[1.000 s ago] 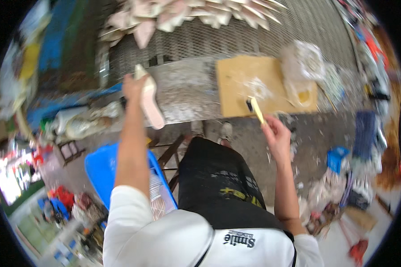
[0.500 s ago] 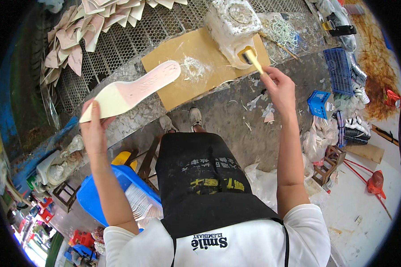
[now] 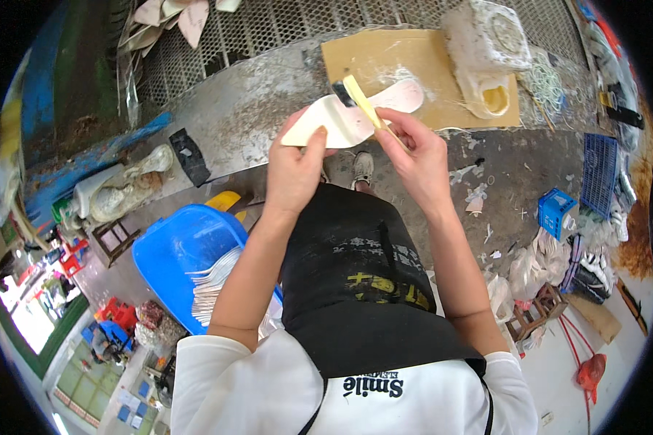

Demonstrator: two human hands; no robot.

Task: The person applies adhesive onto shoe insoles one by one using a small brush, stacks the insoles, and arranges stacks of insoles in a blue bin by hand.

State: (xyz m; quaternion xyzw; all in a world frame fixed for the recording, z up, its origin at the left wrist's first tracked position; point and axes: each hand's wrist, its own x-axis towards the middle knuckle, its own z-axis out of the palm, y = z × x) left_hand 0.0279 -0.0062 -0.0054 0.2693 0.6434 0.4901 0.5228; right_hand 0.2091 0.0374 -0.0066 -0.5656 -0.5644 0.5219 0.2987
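— Over the grey workbench [image 3: 225, 116], what is the biggest thing near the hands?

— Just past the hands, on the bench, lies a tan cardboard sheet [image 3: 384, 65] with a crusted white glue tub [image 3: 486, 51] standing on its right part. Nearer than the bench and off to the person's left sits a blue basin [image 3: 174, 254] with a stack of pale insoles [image 3: 214, 283] in it.

— And the piece being worked?

— A cream shoe insole [image 3: 341, 119] is held up in front of the cardboard sheet. Its long axis runs left to right, the pointed end toward the person's left, the pinkish end reaching over the sheet's near edge.

— Who has hold of it?

— The left hand [image 3: 294, 170] grips it from below at the left part, thumb pressed on top and fingers curled shut underneath. It is the hand that carries the piece.

— The other hand?

— The right hand [image 3: 417, 156] is closed in a pinch around a yellow-handled brush [image 3: 363, 101], which crosses the insole slantwise. The dark bristle end sits over the insole's middle, probably touching the surface, though the view is too small to be sure.

— So the brush meets the insole where?

— Right of the left thumb, short of the cardboard.
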